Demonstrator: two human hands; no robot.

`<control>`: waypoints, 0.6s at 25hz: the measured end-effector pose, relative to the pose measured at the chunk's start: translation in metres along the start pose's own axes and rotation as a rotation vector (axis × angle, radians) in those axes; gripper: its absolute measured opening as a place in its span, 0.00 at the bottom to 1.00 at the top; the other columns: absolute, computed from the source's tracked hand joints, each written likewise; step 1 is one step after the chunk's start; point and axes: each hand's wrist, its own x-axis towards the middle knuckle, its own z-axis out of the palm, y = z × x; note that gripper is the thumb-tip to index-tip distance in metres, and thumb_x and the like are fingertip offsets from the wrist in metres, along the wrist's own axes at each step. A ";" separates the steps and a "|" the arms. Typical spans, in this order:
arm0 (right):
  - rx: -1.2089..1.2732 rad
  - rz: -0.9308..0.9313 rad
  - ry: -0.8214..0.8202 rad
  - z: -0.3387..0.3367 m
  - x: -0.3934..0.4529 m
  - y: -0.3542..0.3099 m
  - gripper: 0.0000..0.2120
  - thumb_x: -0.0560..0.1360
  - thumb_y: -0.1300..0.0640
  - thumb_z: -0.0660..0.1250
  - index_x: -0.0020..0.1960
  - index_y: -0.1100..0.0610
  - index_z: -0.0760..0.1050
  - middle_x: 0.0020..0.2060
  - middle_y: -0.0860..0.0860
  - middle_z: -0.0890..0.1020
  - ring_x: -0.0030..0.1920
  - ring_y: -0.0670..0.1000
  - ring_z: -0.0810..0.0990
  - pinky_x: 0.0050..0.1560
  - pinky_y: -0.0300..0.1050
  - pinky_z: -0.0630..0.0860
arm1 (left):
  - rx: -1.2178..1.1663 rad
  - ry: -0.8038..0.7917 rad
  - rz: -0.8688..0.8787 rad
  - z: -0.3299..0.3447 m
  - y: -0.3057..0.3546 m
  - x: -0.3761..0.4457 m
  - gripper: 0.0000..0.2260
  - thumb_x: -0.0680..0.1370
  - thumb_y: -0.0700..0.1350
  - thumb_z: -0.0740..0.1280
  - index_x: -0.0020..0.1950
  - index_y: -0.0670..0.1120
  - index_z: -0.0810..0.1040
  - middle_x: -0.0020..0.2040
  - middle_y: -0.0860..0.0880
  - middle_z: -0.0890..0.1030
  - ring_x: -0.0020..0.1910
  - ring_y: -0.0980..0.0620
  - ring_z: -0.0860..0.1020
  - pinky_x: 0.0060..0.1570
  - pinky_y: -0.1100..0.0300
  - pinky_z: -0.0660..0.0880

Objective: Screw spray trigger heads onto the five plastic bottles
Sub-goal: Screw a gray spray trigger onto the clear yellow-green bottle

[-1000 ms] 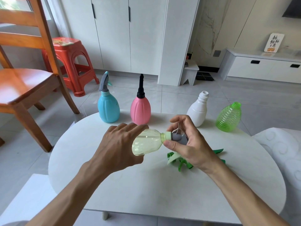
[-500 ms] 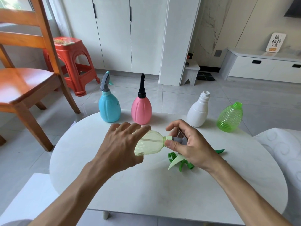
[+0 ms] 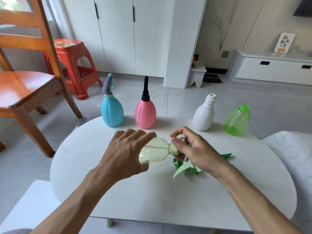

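Between both hands (image 3: pixel 125 154): yellow bottle (image 3: pixel 154 153)

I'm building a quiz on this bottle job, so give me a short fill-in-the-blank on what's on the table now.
1. The left hand holds the pale ____ bottle on its side.
2. The pink bottle wears a ____ head.
3. The white bottle has ____ head on it.
4. The ribbed green bottle stands right of the ____ bottle.

Missing words: yellow; black; no; white
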 end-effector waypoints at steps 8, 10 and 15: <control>0.822 -0.187 -0.313 -0.006 0.001 -0.001 0.22 0.73 0.58 0.73 0.65 0.61 0.76 0.66 0.62 0.77 0.69 0.63 0.73 0.68 0.62 0.70 | -1.152 -0.439 -0.154 -0.015 0.016 0.008 0.23 0.63 0.50 0.77 0.56 0.54 0.79 0.48 0.45 0.83 0.46 0.49 0.81 0.48 0.51 0.79; 0.952 -0.164 -0.324 0.002 -0.001 -0.005 0.23 0.72 0.58 0.75 0.63 0.65 0.74 0.69 0.67 0.69 0.71 0.66 0.71 0.67 0.60 0.71 | -1.336 -0.560 -0.106 -0.015 0.017 0.007 0.23 0.64 0.46 0.76 0.58 0.45 0.79 0.53 0.35 0.81 0.50 0.45 0.80 0.51 0.48 0.77; 0.759 -0.271 -0.134 0.019 -0.003 -0.015 0.15 0.71 0.49 0.75 0.54 0.56 0.83 0.51 0.53 0.84 0.59 0.54 0.80 0.66 0.56 0.71 | -1.405 -0.519 -0.131 -0.009 0.027 0.005 0.23 0.64 0.45 0.74 0.57 0.40 0.78 0.52 0.35 0.82 0.49 0.45 0.80 0.51 0.48 0.77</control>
